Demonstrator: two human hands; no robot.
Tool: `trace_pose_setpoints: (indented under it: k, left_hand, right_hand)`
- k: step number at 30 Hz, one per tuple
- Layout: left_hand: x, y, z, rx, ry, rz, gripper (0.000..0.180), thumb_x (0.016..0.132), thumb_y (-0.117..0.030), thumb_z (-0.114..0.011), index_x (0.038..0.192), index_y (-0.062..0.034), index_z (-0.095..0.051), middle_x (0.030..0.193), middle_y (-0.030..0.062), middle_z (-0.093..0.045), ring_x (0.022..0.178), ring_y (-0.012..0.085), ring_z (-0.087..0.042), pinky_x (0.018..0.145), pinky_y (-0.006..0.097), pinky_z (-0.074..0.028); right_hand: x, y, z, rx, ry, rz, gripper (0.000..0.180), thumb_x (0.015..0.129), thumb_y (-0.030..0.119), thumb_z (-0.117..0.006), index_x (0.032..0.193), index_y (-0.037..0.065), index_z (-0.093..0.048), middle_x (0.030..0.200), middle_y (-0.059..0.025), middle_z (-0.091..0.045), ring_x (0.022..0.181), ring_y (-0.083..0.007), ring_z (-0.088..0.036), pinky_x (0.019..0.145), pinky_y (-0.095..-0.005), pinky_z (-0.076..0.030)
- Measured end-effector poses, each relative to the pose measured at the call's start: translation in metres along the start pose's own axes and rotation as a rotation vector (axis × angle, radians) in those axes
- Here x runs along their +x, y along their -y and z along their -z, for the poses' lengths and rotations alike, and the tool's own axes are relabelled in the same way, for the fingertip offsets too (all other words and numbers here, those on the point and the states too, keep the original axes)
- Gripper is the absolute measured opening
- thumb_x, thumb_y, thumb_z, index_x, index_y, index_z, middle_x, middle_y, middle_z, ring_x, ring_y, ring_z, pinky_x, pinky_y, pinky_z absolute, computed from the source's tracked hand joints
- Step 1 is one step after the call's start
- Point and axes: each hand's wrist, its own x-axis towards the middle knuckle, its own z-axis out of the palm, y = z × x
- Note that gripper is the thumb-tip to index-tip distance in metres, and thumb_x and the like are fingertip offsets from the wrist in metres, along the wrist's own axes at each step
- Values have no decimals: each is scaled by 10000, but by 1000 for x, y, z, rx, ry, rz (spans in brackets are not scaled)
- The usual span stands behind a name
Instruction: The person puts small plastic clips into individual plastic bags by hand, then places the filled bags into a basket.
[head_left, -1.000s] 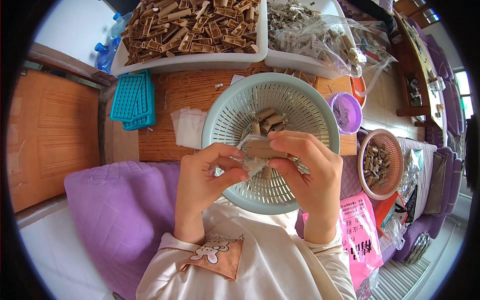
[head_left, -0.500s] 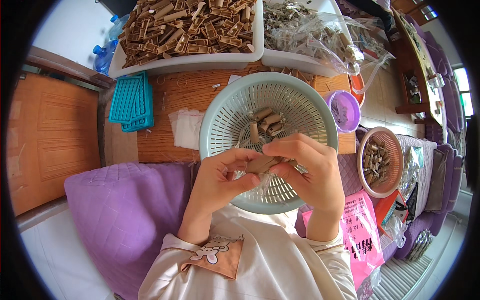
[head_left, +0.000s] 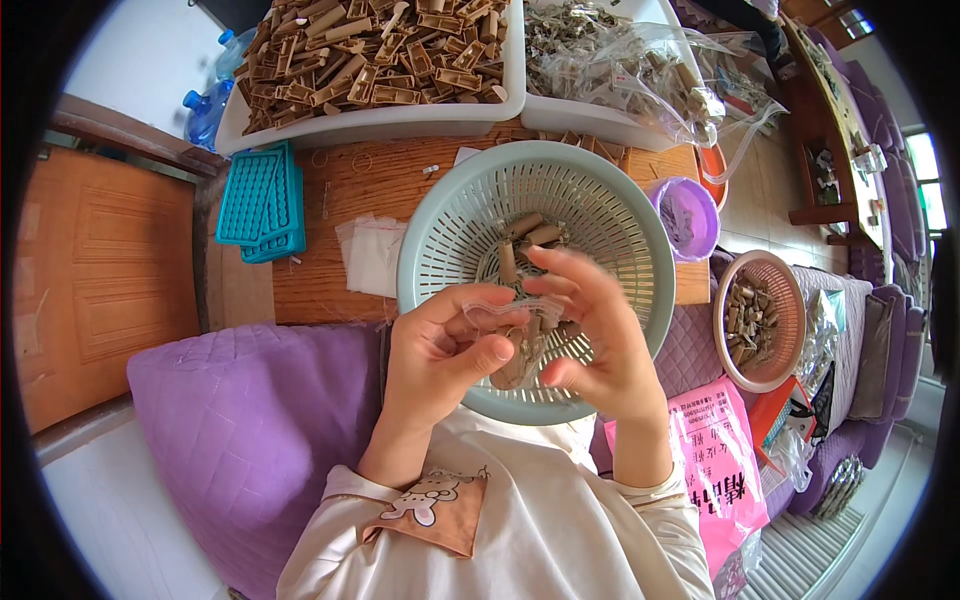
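Over a grey-green slotted plastic basket (head_left: pixel 660 240), my left hand (head_left: pixel 430 350) pinches a small clear plastic bag (head_left: pixel 515 368) between thumb and fingers. Something brown shows through the film, but its shape is partly hidden. My right hand (head_left: pixel 605 345) is beside the bag, thumb and fingers spread apart and a little blurred; I see nothing held in it. Several brown tube-like pieces (head_left: pixel 524 226) with clear wrapping lie at the bottom of the basket, partly behind my hands.
A white tub (head_left: pixel 400 122) of brown plastic parts stands at the back, beside another white tub (head_left: pixel 590 120) with metallic pieces and clear bags. Teal trays (head_left: pixel 258 200) and flat clear bags (head_left: pixel 370 255) lie left. On the right are a purple bucket (head_left: pixel 712 222) and pink basket (head_left: pixel 730 360).
My right fingers have come off the brown piece and spread apart. The clear bag now hangs upright from my left hand, more of it showing.
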Motion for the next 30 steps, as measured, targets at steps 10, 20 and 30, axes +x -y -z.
trace_pose_setpoints:
  k: [10, 20, 30]
  left_hand:
    - [-4, 8, -3, 447, -16, -466, 368, 743, -175, -684, 1046, -17, -547, 886, 67, -639, 732, 63, -568, 533, 171, -395]
    - [-11, 25, 4, 439, -228, -820, 385, 744, -330, -677, 941, -12, -591, 777, 86, -624, 406, 53, -372, 345, 171, -258]
    - [-18, 11, -5, 828, -196, -961, 245, 669, -186, -713, 865, -73, -619, 695, 25, -550, 508, 111, -480, 440, 210, -403]
  right_hand:
    - [-13, 5, 1, 7, 93, -258, 378, 750, 243, -652, 1019, -11, -573, 811, -120, -606, 661, -232, -575, 610, -306, -453]
    - [-22, 4, -13, 225, 67, -119, 289, 784, 237, -618, 954, 9, -570, 894, -105, -568, 802, -242, -519, 752, -327, -404]
    - [-24, 2, -17, 355, 61, -240, 406, 877, 273, -481, 1172, -5, -480, 847, -91, -544, 783, -177, -512, 722, -284, -408]
